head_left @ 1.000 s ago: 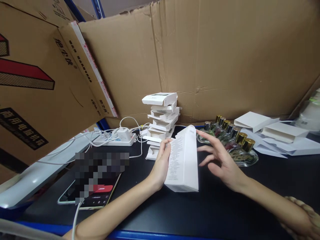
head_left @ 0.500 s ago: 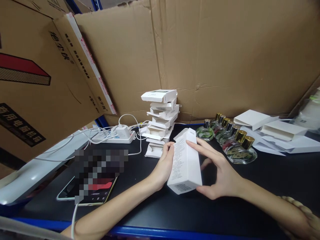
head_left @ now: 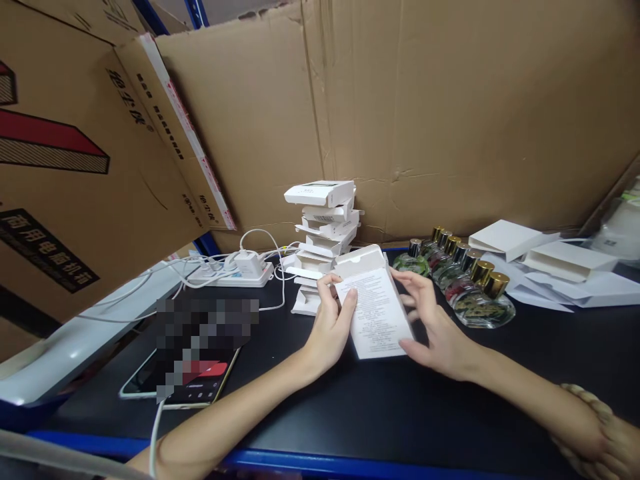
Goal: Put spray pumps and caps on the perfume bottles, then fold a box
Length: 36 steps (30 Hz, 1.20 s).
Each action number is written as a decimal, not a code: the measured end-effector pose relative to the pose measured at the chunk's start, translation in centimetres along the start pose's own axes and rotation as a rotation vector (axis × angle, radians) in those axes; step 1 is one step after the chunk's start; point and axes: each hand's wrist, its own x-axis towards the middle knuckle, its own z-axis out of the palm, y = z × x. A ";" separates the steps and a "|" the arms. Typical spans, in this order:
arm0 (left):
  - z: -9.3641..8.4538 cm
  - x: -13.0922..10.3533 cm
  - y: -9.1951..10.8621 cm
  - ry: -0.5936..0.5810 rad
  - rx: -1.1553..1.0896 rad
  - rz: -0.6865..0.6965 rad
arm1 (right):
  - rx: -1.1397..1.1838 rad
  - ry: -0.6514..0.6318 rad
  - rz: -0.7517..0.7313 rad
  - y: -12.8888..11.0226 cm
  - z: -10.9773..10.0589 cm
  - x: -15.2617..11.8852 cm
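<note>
Head view shows me with the white carton between both hands, low over the middle of the black counter. Half a second ago it stood more on its long edge, with a narrow side and the barcoded end toward me; now its broad printed face is turned up and the far end flap stands open toward the cardboard wall. A second ago my right hand was spread and off the carton; now it is on it.

My left hand is closed on the carton's left edge, thumb lying on the printed face, fingers curled behind near the open end. My right hand cups the right edge, thumb at the near corner, fingers spread along the side.

I judge from the turn that the carton is now laid for work at its open end.

Behind my left hand, toward the back edge, is the stack of small white boxes. Just beyond my right hand stands the row of glass bottles with metal caps, close but not touching. A phone lies near the front left corner, a power strip behind it.
</note>
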 end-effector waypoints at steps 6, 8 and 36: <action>-0.5 -0.6 -0.5 -0.008 0.269 0.281 | -0.040 0.210 0.023 -0.1 0.3 0.2; -0.6 -0.6 -0.3 -0.036 0.323 0.344 | -0.100 0.223 -0.020 -0.1 0.3 0.1; -0.2 -0.6 0.1 -0.003 0.026 0.116 | -0.016 0.335 0.037 0.3 -0.3 1.0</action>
